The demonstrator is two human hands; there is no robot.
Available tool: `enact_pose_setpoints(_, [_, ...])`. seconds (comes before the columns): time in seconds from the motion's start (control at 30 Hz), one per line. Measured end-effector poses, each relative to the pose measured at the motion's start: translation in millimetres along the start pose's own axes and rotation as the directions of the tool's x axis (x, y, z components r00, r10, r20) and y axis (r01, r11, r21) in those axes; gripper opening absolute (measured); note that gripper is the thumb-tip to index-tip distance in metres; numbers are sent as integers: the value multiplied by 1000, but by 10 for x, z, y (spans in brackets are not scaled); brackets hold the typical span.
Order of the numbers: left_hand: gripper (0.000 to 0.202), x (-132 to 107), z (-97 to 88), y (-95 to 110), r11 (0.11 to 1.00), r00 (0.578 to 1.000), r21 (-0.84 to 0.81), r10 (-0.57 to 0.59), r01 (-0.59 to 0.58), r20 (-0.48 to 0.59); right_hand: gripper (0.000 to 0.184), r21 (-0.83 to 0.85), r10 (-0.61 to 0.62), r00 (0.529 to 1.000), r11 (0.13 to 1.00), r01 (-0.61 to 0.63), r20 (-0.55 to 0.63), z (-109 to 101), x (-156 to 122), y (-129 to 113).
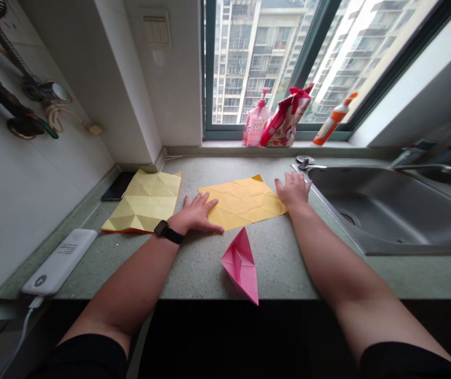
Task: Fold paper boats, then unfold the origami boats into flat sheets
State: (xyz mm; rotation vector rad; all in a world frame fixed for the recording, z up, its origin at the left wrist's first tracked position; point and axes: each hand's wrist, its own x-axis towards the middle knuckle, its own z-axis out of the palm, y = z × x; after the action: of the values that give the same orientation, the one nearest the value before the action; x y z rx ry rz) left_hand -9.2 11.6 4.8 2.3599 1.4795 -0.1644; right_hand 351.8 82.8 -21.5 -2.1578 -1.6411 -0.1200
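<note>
An orange creased paper sheet [243,202] lies flat on the grey counter [194,263]. My left hand [196,215], with a black watch on its wrist, rests flat and open on the sheet's left edge. My right hand [293,190] lies open with spread fingers on the sheet's right corner. A pink folded paper boat [242,264] sits near the counter's front edge, between my forearms. A yellow creased sheet [145,201] lies to the left, untouched.
A steel sink [391,210] with a tap fills the right side. On the window sill stand a pink soap bottle [255,123], a red bag [285,120] and an orange bottle [334,120]. A white power bank [60,261] and a dark phone [117,187] lie at left.
</note>
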Motion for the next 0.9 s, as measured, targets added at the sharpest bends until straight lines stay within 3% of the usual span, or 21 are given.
enact_pose_setpoints(0.07, [135, 5, 9, -1, 1000, 1000, -1, -1, 1, 1, 63, 111, -179, 972, 974, 197, -149, -32, -43, -90])
enact_pose_setpoints(0.13, [135, 11, 18, -3, 1000, 1000, -1, -4, 4, 1, 59, 228, -418, 898, 869, 440, -140, 9, -165, -320])
enact_pose_setpoints(0.2, [134, 16, 24, -6, 1000, 1000, 3, -2, 2, 1, 59, 316, -629, 777, 736, 599, -8, 118, -340, -627])
enact_pose_setpoints(0.27, [134, 20, 26, -9, 1000, 1000, 7, 7, -7, 2, 64, 342, -752, 644, 647, 681, 142, 253, -507, -910])
enact_pose_setpoints(0.33, [135, 24, 27, -14, 1000, 1000, 2, 18, -18, 2, 69, 317, -778, 566, 629, 710, 273, 364, -607, -1081])
enact_pose_setpoints(0.4, [136, 32, 30, -19, 1000, 1000, -6, 22, -22, 1, 70, 272, -763, 547, 639, 720, 344, 423, -609, -1112])
enact_pose_setpoints(0.5, [137, 44, 38, -23, 1000, 1000, -12, 16, -16, 0, 68, 194, -710, 591, 688, 700, 383, 427, -455, -972])
enact_pose_setpoints(0.67, [137, 39, 36, -15, 1000, 1000, -16, 2, -2, 7, 72, 59, -543, 728, 816, 575, 418, 381, -44, -623])
enact_pose_setpoints(0.9, [139, 31, 23, -27, 1000, 999, -24, 11, -10, 30, 77, -47, -194, 900, 972, 230, 391, 292, 304, -133])
